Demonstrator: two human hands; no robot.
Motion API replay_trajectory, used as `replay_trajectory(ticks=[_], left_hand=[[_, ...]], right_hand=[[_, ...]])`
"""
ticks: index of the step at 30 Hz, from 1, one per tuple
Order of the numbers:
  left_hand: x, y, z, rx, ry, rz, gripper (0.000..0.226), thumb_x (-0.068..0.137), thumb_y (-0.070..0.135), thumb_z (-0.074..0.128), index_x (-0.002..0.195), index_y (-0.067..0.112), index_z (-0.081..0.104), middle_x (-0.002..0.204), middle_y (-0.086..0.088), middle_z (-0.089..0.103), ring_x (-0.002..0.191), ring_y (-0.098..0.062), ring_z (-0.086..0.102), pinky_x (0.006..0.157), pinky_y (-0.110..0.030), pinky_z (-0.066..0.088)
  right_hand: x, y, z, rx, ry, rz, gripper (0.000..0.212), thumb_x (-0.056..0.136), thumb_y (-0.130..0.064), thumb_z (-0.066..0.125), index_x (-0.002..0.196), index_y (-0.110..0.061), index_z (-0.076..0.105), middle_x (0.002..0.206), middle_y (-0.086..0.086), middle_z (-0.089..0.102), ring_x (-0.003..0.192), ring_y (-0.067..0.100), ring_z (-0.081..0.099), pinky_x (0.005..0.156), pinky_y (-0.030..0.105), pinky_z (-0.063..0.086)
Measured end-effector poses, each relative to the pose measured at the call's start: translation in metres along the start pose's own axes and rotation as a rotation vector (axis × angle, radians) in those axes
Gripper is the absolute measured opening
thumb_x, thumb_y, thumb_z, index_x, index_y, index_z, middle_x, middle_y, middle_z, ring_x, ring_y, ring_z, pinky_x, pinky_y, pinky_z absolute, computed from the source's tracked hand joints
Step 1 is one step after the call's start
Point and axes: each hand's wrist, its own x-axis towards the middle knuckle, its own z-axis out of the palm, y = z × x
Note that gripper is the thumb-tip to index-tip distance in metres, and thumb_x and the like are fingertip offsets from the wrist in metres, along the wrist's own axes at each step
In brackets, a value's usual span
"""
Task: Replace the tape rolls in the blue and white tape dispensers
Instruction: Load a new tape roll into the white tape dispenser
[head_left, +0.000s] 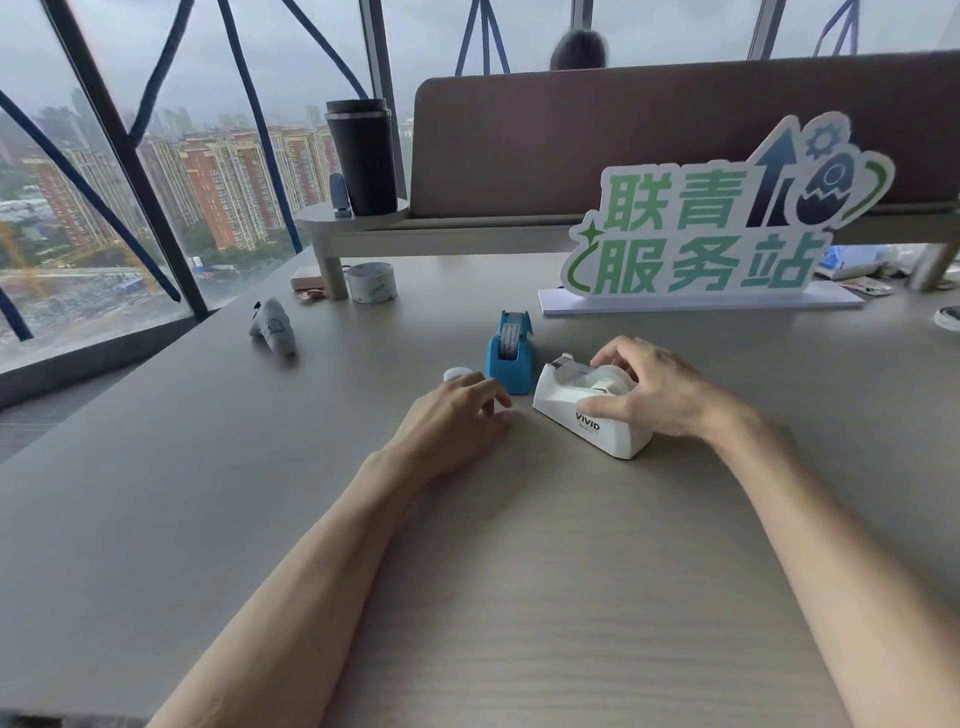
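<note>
The right hand (647, 387) has its fingers clamped on the white dispenser (587, 410), whose long axis runs from 11 to 5 o'clock. The blue dispenser (510, 353) stands at its 10 o'clock. The left hand (457, 410) rests on the bench (260, 467), fingers loosely curled over a small white roll (457, 373).

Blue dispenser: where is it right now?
In the head view the blue dispenser stands on the table near centre, untouched, just beyond the left hand and left of the white dispenser.
</note>
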Motion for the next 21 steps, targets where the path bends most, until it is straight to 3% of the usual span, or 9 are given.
replay_trajectory(ticks=[4, 8, 12, 16, 19, 21], left_hand=[[-0.001, -0.002, 0.006, 0.018, 0.042, 0.058, 0.017, 0.090, 0.035, 0.057, 0.105, 0.029, 0.062, 0.106, 0.011, 0.059, 0.113, -0.012, 0.045, 0.070, -0.030, 0.046], [0.002, -0.004, 0.008, 0.020, 0.166, 0.088, 0.022, 0.087, 0.025, 0.060, 0.109, 0.026, 0.063, 0.114, 0.007, 0.061, 0.110, -0.017, 0.049, 0.073, -0.035, 0.051], [0.010, -0.008, 0.007, 0.088, 0.367, 0.037, 0.034, 0.084, 0.022, 0.064, 0.118, 0.019, 0.061, 0.120, 0.000, 0.061, 0.108, -0.022, 0.051, 0.075, -0.036, 0.052], [0.021, -0.012, 0.012, 0.170, 0.270, 0.013, 0.055, 0.087, 0.034, 0.064, 0.137, 0.016, 0.048, 0.137, -0.003, 0.055, 0.123, -0.026, 0.048, 0.094, -0.041, 0.046], [0.029, -0.012, 0.014, 0.193, 0.269, 0.014, 0.054, 0.088, 0.034, 0.063, 0.135, 0.011, 0.049, 0.129, -0.007, 0.061, 0.118, -0.029, 0.052, 0.092, -0.042, 0.046], [0.033, -0.012, 0.013, 0.212, 0.297, 0.012, 0.051, 0.087, 0.034, 0.064, 0.131, 0.011, 0.053, 0.122, -0.008, 0.066, 0.112, -0.030, 0.055, 0.088, -0.042, 0.047]], right_hand=[[-0.002, 0.007, -0.009, 0.144, -0.224, -0.008, 0.056, 0.066, -0.030, 0.083, 0.115, -0.032, 0.054, 0.114, -0.005, 0.057, 0.104, 0.011, 0.055, 0.089, 0.033, 0.048], [-0.005, 0.007, -0.014, 0.236, -0.233, -0.005, 0.060, 0.060, -0.031, 0.088, 0.113, -0.031, 0.062, 0.104, -0.013, 0.068, 0.095, 0.002, 0.061, 0.081, 0.023, 0.047], [0.002, 0.001, -0.001, 0.134, -0.072, 0.052, 0.074, 0.050, -0.055, 0.087, 0.116, -0.029, 0.063, 0.107, -0.010, 0.066, 0.099, 0.013, 0.061, 0.086, 0.032, 0.049], [0.008, 0.000, 0.016, 0.032, 0.106, 0.037, 0.068, 0.056, -0.065, 0.078, 0.104, -0.018, 0.065, 0.099, 0.000, 0.059, 0.090, 0.020, 0.054, 0.072, 0.031, 0.042], [0.013, 0.006, 0.025, 0.006, 0.205, 0.012, 0.067, 0.058, -0.074, 0.068, 0.083, -0.012, 0.063, 0.080, 0.001, 0.056, 0.080, 0.023, 0.053, 0.067, 0.035, 0.042], [0.018, 0.012, 0.034, -0.067, 0.295, -0.007, 0.076, 0.057, -0.083, 0.054, 0.081, -0.011, 0.064, 0.077, 0.002, 0.061, 0.083, 0.027, 0.054, 0.071, 0.038, 0.044]])
